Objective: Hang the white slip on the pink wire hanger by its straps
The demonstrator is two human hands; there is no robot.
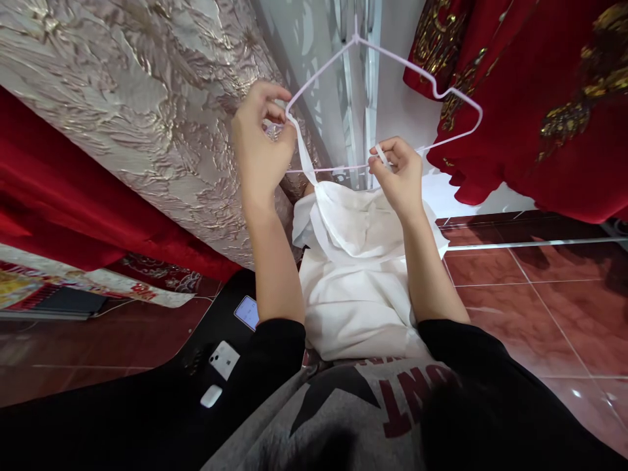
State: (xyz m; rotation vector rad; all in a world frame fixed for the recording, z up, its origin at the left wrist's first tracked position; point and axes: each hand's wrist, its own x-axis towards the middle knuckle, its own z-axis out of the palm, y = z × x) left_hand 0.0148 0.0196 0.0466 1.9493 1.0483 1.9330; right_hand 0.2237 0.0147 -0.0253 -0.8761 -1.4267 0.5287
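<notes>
A thin white wire hanger (432, 82) hangs in front of me at the top middle. A white garment (358, 275) with narrow straps droops below it. My left hand (260, 147) is closed, pinching one white strap (301, 147) at the hanger's left end. My right hand (400, 173) is closed too, pinching the other strap at the hanger's bottom bar. Both forearms reach up from black sleeves.
A gold embroidered fabric (147, 104) hangs at the left over red cloth (59, 196). Red garments with gold trim (540, 91) hang at the right. Below left, a black surface (161, 392) carries two phones (224, 358) and a small white case (211, 396). The floor (540, 294) is glossy red tile.
</notes>
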